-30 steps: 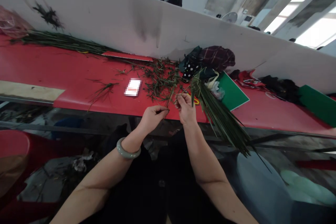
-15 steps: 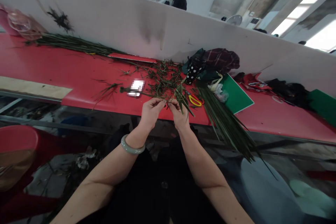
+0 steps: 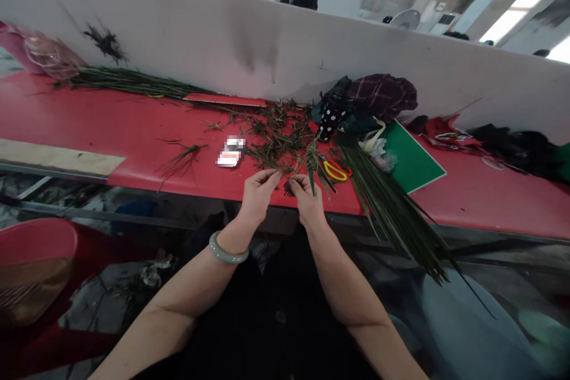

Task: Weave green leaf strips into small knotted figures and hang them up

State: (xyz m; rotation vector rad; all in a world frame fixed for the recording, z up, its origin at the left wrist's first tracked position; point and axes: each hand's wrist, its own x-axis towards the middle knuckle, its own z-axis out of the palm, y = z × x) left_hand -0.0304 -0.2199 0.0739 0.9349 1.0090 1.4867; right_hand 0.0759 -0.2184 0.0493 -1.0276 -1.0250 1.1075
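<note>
Over the table's front edge, my left hand (image 3: 259,195) pinches the narrow end of a green leaf strip between thumb and fingertips; a pale bangle circles that wrist. Close beside it, my right hand (image 3: 308,199) is closed on a folded leaf piece (image 3: 312,160), whose pointed blades stick up and droop over its fingers. A small dark knot shows at the right fingertips, too small to make out in detail. Just beyond both hands lies a heap of small knotted leaf pieces (image 3: 278,133). Yellow-handled scissors (image 3: 336,171) rest right of my right hand.
On the red table (image 3: 146,124) are a blurred white item (image 3: 230,151), loose strips (image 3: 184,157) and a long leaf bundle (image 3: 129,80) along the partition (image 3: 187,29). Rightward, a leaf fan (image 3: 387,208) overhangs the edge near a green board (image 3: 416,160). A red stool (image 3: 40,243) stands lower left.
The long strip that stretched left from my hands across the white item now no longer lies there. My hands have parted slightly, and the view has shifted a little.
</note>
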